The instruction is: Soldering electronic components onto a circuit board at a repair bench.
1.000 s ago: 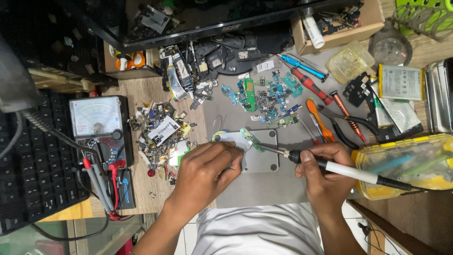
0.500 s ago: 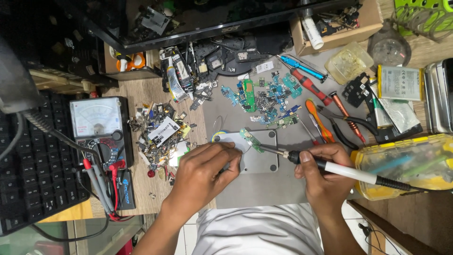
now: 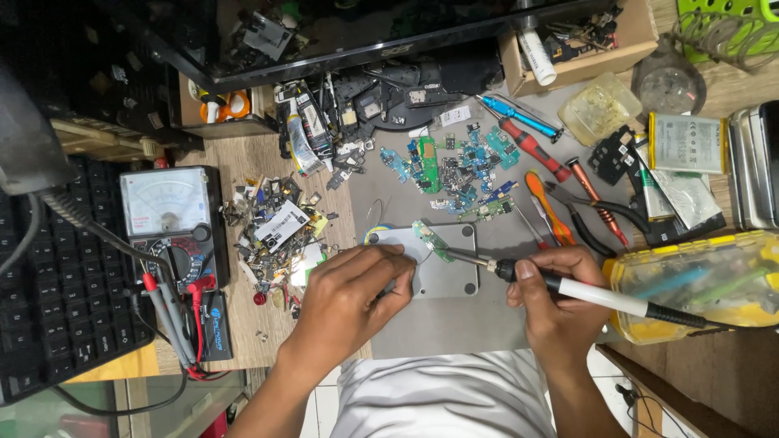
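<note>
We see the left hand curled knuckles-up over the left edge of a grey metal plate, fingertips pinching thin solder wire. On the plate's top edge lies a small green circuit board. From the plate's right, the right hand grips a soldering iron pen-style, its tip touching the board.

left hand curled palm-down, fingertips pressed forward; right hand fisted in a pen-like grip.

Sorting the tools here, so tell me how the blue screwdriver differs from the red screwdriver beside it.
The blue screwdriver has a blue handle and lies farther from the person; the red screwdriver has a red handle with black bands and lies nearer the right hand. Both rest untouched on the grey mat, slanted alike and parallel.
</note>
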